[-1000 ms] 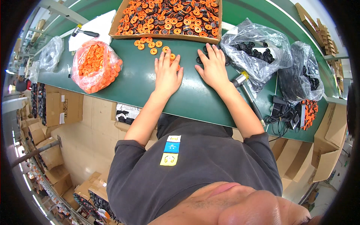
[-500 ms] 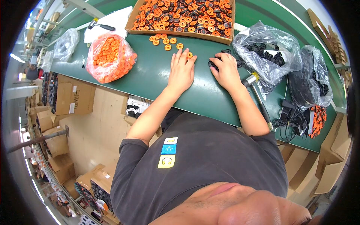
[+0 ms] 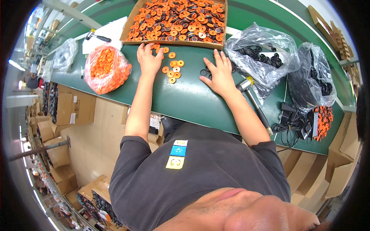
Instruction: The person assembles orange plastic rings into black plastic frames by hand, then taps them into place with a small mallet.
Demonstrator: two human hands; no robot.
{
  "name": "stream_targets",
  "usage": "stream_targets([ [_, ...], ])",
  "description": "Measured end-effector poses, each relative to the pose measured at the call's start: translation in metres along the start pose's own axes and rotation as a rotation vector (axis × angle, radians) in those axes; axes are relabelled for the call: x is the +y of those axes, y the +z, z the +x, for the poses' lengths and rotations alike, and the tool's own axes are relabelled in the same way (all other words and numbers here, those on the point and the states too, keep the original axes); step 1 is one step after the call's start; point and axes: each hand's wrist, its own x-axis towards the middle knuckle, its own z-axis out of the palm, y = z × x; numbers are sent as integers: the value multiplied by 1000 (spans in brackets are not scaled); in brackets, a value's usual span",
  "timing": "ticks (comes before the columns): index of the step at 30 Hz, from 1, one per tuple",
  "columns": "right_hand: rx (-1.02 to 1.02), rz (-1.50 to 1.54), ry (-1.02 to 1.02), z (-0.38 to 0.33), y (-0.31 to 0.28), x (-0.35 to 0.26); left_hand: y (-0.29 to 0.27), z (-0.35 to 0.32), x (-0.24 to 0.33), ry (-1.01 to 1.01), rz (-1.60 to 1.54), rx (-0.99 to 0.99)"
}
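About 10 loose orange rings [image 3: 172, 68] lie in a small cluster on the green counter [image 3: 185, 104], just in front of the near wall of the cardboard tray [image 3: 175, 41] at the counter's far edge. My left hand [image 3: 148, 59] rests flat beside them, fingers spread and gripping nothing, fingertips at the tray wall. My right hand [image 3: 219, 73] also lies open and flat, touching a few black rings [image 3: 204, 72] set apart from the orange ones.

I judge the work is early: only these few pieces are out on the counter, while the tray is heaped with mixed orange and black rings. A bag of orange rings [image 3: 105, 67] sits toward the left edge, and 2 clear bags of black parts [image 3: 262, 57] toward the right edge, beside a hammer [image 3: 252, 102].
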Motion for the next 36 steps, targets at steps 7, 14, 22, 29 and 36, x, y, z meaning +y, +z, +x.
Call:
stream_targets([
  [7, -61, 41, -2, -9, 1, 0, 23, -11, 14, 10, 53, -78],
  [14, -37, 72, 22, -9, -10, -13, 17, -25, 22, 157, -35, -130],
  [22, -25, 110, -34, -8, -2, -5, -4, -22, 45, 458, -53, -214],
  [29, 101, 173, -34, 1, -12, 0, -19, -32, 59, 475, -63, -395],
  [36, 146, 311, 18, 5, -12, 1, -23, -19, 86, 447, -137, -345],
])
